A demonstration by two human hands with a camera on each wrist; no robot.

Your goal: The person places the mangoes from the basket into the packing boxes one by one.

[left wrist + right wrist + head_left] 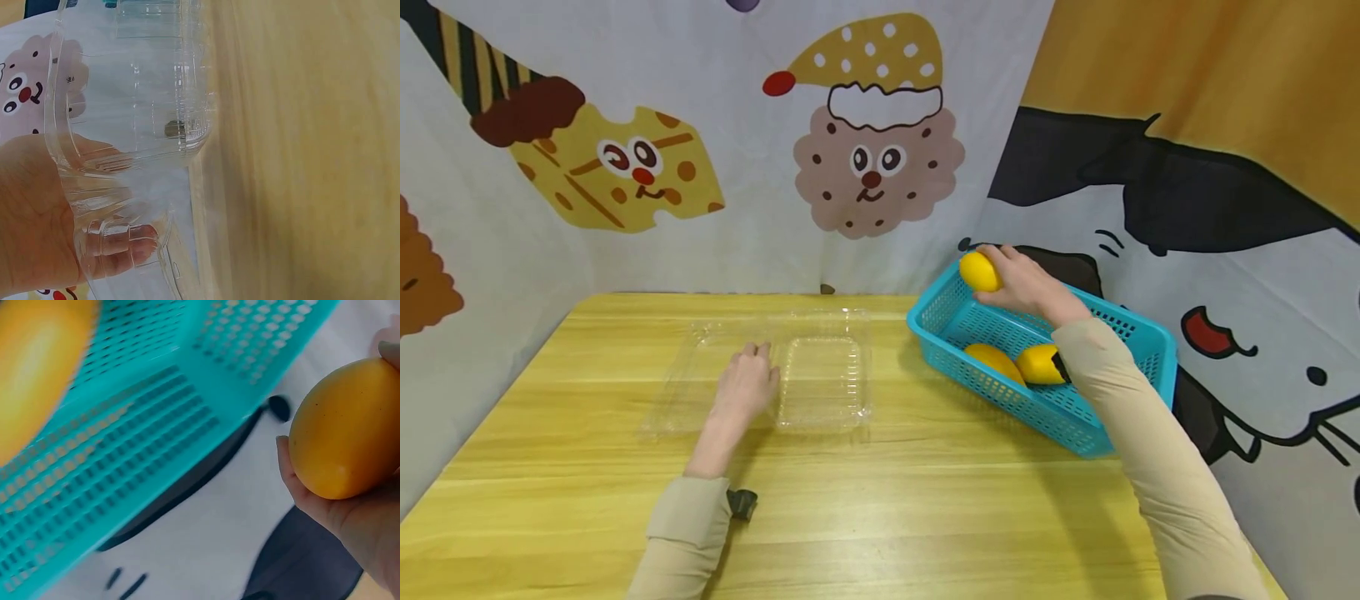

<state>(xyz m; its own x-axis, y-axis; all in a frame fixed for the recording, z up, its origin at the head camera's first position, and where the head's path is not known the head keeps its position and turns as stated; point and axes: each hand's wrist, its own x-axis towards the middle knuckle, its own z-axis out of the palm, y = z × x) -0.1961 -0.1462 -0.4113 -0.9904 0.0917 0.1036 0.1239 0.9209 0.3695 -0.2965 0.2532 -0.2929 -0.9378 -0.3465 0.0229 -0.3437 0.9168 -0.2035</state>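
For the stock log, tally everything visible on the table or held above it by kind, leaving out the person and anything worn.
Blue basket: 1
Clear plastic container, opened out: 1
Yellow fruits: 3 (one in the right hand, two in the basket)
Total: 5

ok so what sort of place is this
Probably a small indoor staging corner, though the room beyond is hidden: cartoon-printed cloth hangs behind a wood-grain table, where a blue basket and a clear plastic container are set out.
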